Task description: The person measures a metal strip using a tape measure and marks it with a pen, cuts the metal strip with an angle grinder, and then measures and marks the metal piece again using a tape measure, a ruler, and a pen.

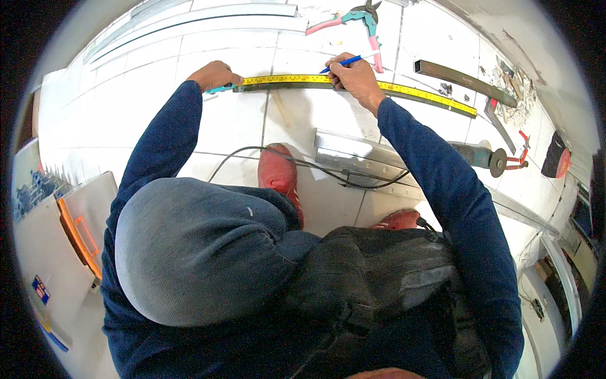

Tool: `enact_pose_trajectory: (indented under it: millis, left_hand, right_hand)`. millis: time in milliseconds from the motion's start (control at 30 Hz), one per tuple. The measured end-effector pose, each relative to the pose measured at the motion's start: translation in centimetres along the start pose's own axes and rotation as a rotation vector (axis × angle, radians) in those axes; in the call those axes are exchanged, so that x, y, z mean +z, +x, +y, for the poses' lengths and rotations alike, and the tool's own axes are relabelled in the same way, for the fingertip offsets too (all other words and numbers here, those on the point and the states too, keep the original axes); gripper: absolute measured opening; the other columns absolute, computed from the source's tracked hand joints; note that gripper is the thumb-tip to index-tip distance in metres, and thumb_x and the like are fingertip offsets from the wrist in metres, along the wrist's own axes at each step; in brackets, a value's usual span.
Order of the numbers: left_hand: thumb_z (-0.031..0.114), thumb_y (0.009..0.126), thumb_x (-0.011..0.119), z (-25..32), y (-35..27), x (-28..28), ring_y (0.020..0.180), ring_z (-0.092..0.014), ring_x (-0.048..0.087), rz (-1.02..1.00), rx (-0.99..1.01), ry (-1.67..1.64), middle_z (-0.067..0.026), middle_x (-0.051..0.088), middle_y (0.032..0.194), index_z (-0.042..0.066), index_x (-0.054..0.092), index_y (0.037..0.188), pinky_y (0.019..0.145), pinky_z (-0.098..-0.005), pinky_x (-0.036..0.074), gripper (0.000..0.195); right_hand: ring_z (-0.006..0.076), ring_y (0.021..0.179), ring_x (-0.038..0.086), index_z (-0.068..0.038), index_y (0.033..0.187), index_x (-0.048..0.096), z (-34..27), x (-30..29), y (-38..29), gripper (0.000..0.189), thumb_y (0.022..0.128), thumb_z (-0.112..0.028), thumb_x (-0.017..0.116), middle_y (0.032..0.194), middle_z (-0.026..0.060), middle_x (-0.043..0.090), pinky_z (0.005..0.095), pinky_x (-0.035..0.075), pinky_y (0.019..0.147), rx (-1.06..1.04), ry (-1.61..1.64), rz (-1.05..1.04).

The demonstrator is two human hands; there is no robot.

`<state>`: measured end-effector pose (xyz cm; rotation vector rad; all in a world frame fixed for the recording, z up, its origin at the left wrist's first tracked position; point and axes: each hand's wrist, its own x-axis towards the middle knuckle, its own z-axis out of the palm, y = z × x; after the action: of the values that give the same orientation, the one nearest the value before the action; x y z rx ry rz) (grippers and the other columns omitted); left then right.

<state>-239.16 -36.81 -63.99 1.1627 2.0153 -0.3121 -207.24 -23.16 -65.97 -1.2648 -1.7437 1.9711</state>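
A yellow tape measure blade point(416, 92) lies stretched along a dark metal bar point(307, 85) on the tiled floor. My left hand point(215, 76) grips the tape measure's turquoise case point(221, 88) at the bar's left end, with a fingertip on the blade. My right hand point(355, 78) holds a blue pen point(344, 62) between thumb and fingers, its tip pointing left just above the blade's upper edge. The lower fingers of that hand rest over the blade and the bar. Whether the pen tip touches anything, I cannot tell.
Tin snips point(364, 21) lie beyond my right hand, metal profiles point(199, 21) at the upper left. To the right are a rusty square tube point(464, 80), rubble point(516, 87), an angle grinder point(478, 155) and red-handled pliers point(523, 154). A black cable point(322, 166) crosses by my red shoe point(278, 173).
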Motion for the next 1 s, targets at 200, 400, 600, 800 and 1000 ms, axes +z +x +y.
enact_pose_trajectory:
  millis: [200,400,600,800,1000]
  left_hand:
    - [0.048,0.078,0.071,0.0,0.0,0.1,0.079,-0.026,0.065,0.013,-0.019,-0.026,-0.0165,0.070,0.086,-0.003,0.073,0.098,0.072,-0.0358,0.052,0.054]
    - [0.047,0.077,0.070,-0.3,0.2,0.2,0.080,-0.027,0.065,0.001,0.010,-0.003,-0.0179,0.070,0.087,-0.004,0.073,0.097,0.072,-0.0352,0.052,0.054]
    - [0.048,0.077,0.070,-0.2,0.0,0.1,0.079,-0.027,0.065,0.019,0.000,-0.018,-0.0185,0.070,0.086,-0.004,0.073,0.097,0.072,-0.0358,0.052,0.056]
    - [0.049,0.075,0.071,-0.1,-0.2,-0.1,0.080,-0.029,0.064,0.010,0.052,0.018,-0.0192,0.069,0.088,-0.004,0.073,0.096,0.072,-0.0376,0.051,0.057]
    - [0.049,0.074,0.073,-0.1,0.0,0.3,0.080,-0.029,0.064,0.038,-0.017,-0.037,-0.0193,0.069,0.089,-0.003,0.073,0.097,0.071,-0.0372,0.051,0.057]
  right_hand:
    - [0.0071,0.064,0.058,0.001,0.102,0.067,0.1,0.1,0.3,0.020,0.091,-0.014,0.060,0.075,0.0041,0.065,0.0208,0.051,0.060,-0.003,-0.068,-0.003]
    - [0.0127,0.064,0.063,-0.002,0.097,0.070,0.7,0.9,1.1,0.027,0.086,-0.025,0.061,0.072,0.0059,0.067,0.0277,0.051,0.062,-0.093,-0.147,-0.018]
    - [0.0137,0.063,0.063,-0.004,0.096,0.071,0.9,1.1,1.6,0.026,0.085,-0.027,0.062,0.071,0.0055,0.067,0.0292,0.051,0.061,-0.094,-0.187,0.002]
    - [0.0130,0.059,0.062,0.000,0.093,0.068,0.4,1.1,1.3,0.026,0.087,-0.025,0.062,0.070,0.0056,0.067,0.0275,0.050,0.057,-0.046,-0.107,0.014]
    - [0.0101,0.060,0.060,0.001,0.096,0.067,0.0,1.0,1.2,0.023,0.089,-0.021,0.061,0.071,0.0043,0.065,0.0250,0.050,0.056,-0.015,-0.090,0.017]
